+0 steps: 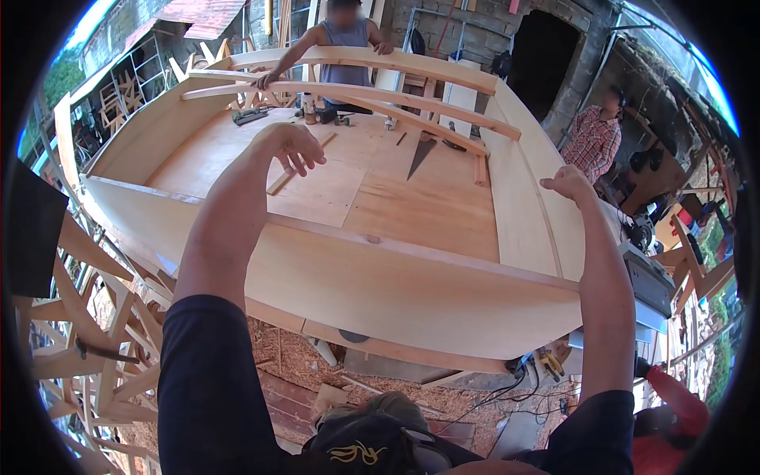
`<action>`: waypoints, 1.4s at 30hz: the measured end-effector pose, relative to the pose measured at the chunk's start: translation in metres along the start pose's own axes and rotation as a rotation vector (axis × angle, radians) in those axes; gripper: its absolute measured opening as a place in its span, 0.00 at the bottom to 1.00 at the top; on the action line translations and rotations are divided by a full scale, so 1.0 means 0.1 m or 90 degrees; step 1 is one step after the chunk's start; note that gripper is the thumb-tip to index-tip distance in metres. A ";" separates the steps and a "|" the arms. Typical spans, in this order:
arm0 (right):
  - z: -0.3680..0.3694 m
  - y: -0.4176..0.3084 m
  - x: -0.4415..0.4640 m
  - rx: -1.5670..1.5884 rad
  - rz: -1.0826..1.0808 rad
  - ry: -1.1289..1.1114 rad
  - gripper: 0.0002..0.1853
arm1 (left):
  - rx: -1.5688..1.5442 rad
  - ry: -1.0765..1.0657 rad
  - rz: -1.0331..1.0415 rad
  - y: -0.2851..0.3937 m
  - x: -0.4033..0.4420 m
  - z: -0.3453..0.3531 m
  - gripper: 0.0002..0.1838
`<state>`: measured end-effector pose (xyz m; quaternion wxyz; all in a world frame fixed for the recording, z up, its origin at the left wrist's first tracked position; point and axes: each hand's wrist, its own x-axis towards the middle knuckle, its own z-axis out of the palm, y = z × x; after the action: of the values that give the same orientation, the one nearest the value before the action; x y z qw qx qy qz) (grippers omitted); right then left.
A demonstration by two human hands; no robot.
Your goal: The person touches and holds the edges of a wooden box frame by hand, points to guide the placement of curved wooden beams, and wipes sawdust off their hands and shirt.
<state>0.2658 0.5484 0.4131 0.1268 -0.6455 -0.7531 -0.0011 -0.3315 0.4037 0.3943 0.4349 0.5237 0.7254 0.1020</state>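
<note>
My left hand [294, 149] hangs in the air over the wooden frame, its fingers loosely spread and holding nothing. On the right, my right hand [568, 184] is raised near the frame's right side panel [522, 198], fingers curled; whether it holds anything is too small to tell. Below both hands lies the large plywood frame, its near panel [412, 277] curved and closest to me. A curved wooden strip [380, 96] crosses the far part. Under my left hand a short wood strip [281, 180] lies on the plywood base [427, 210].
A person [346, 39] in a grey top touches the far wooden pieces. Another person [592, 134] in a checked shirt is at the right. A handsaw [420, 158] lies on the base. A yellow tool [551, 364], cables and wood shavings are below; a red sleeve [679, 400] shows lower right.
</note>
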 end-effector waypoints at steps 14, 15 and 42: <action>0.00 0.09 0.10 -0.005 -0.018 -0.033 0.27 | 0.019 0.056 0.054 0.04 -0.07 -0.01 0.26; -0.02 0.03 0.09 0.002 -0.018 -0.032 0.27 | 0.021 0.080 0.069 0.08 -0.17 -0.01 0.27; 0.01 -0.03 0.04 -0.070 -0.017 -0.034 0.33 | 0.228 0.482 0.453 -0.09 0.42 -0.36 0.20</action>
<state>0.2623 0.5524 0.4131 0.0709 -0.6411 -0.7637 -0.0273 -0.3669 0.4467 0.3880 -0.0134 0.7293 0.6151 0.2993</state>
